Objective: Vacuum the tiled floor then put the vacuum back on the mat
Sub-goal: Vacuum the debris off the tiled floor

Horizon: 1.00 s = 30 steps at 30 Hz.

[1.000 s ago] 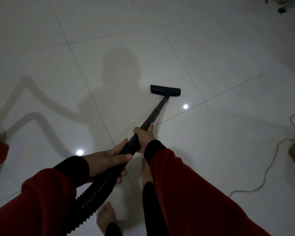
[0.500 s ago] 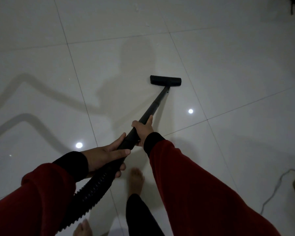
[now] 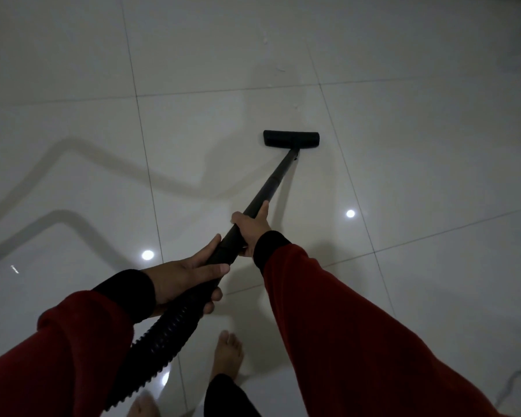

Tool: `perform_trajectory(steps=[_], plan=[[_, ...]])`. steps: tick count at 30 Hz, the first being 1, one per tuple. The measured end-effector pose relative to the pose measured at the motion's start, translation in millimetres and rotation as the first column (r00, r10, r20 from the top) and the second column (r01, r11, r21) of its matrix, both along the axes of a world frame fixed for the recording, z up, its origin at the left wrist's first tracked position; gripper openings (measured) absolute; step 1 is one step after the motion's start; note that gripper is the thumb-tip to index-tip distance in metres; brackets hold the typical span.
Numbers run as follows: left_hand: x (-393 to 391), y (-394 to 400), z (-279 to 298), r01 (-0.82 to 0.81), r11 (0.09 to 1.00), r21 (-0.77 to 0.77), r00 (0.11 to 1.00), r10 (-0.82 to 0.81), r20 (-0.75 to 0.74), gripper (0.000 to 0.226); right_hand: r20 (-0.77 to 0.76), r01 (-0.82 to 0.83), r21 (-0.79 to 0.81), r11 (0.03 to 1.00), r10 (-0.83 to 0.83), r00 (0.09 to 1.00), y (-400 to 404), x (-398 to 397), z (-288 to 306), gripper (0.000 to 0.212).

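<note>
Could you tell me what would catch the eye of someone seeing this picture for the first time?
First comes the black vacuum wand, running diagonally up from the centre to its floor head flat on the pale glossy tiled floor. Both red-sleeved arms reach in from below: the right hand grips the wand, and the left hand holds it lower, where the ribbed hose joins. Small white crumbs lie beyond the head.

The ribbed hose (image 3: 163, 344) is cut off behind the left sleeve (image 3: 51, 356) at the lower left. A cord (image 3: 516, 379) is clipped at the lower right edge. White specks (image 3: 280, 69) at upper centre cannot be identified.
</note>
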<state>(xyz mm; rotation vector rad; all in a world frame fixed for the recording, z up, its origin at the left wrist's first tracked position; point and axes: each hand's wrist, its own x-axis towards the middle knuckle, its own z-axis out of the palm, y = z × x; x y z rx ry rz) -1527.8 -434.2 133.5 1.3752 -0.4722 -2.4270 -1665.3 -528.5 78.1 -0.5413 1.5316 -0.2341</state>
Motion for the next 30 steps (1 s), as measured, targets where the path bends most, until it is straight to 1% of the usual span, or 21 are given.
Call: perform_trajectory(steps=[8,17,22,26,30], plan=[[26.8,-44.2,-6.1,-0.033,0.999,-0.014,0.999,0.033,0.029,0.092,0.029,-0.045,-0.013,0.999,0.046,0.999,-51.3,29.0,-6.4,0.094],[65.9,-131.2,-17.1,-0.046,0.998,-0.041,0.999,0.046,0.005,0.092,0.018,-0.033,-0.032,0.999,0.034,0.999,-139.5,69.5,-20.0,0.095],[97.0,-185.1,-18.9,-0.060,0.998,-0.028,0.998,0.059,-0.007,0.083,-0.016,-0.020,-0.025,0.999,0.020,1.000,-191.7,103.5,-17.0,0.094],[125.8,-226.7,-10.8,-0.042,0.999,-0.028,0.999,0.042,-0.023,0.087,-0.031,-0.015,-0.026,1.000,0.015,0.999,-231.2,129.6,-6.3,0.094],[148.1,-260.4,-5.8,-0.044,0.999,-0.025,0.999,0.043,-0.032,0.078,-0.043,-0.015,-0.025,1.000,0.014,0.999,-262.9,151.0,-0.9,0.093]])
